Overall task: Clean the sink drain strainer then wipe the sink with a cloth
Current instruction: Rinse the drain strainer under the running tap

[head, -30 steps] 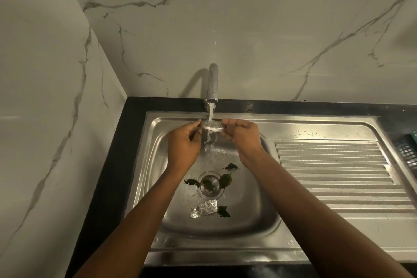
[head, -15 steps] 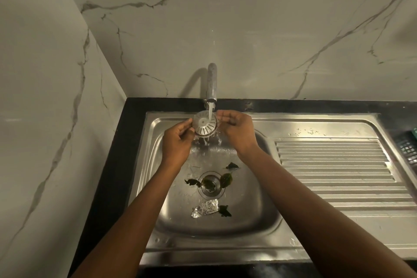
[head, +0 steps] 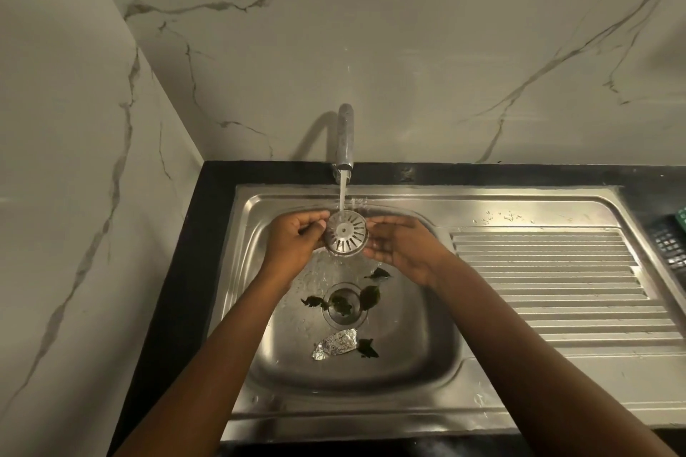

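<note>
Now, left hand (head: 293, 245), right hand (head: 404, 245) (fingertips inward) on strainer (head: 347, 233).

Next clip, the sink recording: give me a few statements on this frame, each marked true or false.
1. The left hand and the right hand hold the strainer under water running from the tap. True.
2. The strainer is seated in the drain opening. False: the strainer is held up under the tap. The drain opening is uncovered, with dark leaves in and around it.
3. A crumpled foil scrap lies in the basin, on the near side of the drain opening. True.
4. The ribbed drainboard is left of the basin. False: the drainboard is to the basin's right.
</note>
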`<state>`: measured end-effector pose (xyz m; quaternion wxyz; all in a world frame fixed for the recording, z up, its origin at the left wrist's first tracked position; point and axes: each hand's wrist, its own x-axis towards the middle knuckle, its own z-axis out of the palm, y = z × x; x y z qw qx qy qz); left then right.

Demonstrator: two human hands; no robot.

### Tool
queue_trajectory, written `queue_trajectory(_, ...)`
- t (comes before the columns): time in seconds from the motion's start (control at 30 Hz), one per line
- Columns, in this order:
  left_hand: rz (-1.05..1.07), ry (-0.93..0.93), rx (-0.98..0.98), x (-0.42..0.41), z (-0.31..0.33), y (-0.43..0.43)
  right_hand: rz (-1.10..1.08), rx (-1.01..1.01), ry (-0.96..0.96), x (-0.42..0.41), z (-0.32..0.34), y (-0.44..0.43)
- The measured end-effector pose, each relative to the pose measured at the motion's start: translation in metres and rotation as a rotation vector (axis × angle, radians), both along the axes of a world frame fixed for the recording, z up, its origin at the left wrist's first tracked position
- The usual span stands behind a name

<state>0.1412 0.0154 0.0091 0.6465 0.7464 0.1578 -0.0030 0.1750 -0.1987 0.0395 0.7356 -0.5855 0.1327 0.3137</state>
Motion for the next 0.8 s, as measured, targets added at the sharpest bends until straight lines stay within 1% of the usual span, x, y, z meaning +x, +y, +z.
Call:
queue_trajectory(0.13, -0.046, 0.041, -0.064, 0.008, 0.002, -0.006, -0.005, 0.005, 0.008, -0.008, -0.007, -0.016)
queue_trajectory(0.23, -0.007, 0.064, -0.085, 0.025, -0.001, -0.005, -0.029, -0.063, -0.017, -0.016, -0.013, -0.025)
queue_trajectory(0.33, -0.027, 0.090, -0.036, 0.049, 0.000, -0.003, -0.048, -0.136, -0.042, -0.026, -0.019, -0.033)
queue_trajectory(0.43, -0.074, 0.116, -0.036, 0.075, 0.004, -0.004, -0.054, -0.161, -0.053, -0.037, -0.021, -0.037)
queue_trajectory(0.63, -0.151, 0.178, 0.023, 0.099, 0.000, -0.008, -0.106, -0.141, -0.029, -0.046, -0.021, -0.038)
queue_trajectory(0.8, -0.208, 0.126, 0.125, 0.097, 0.003, -0.015, -0.123, -0.078, -0.052, -0.047, -0.019, -0.035)
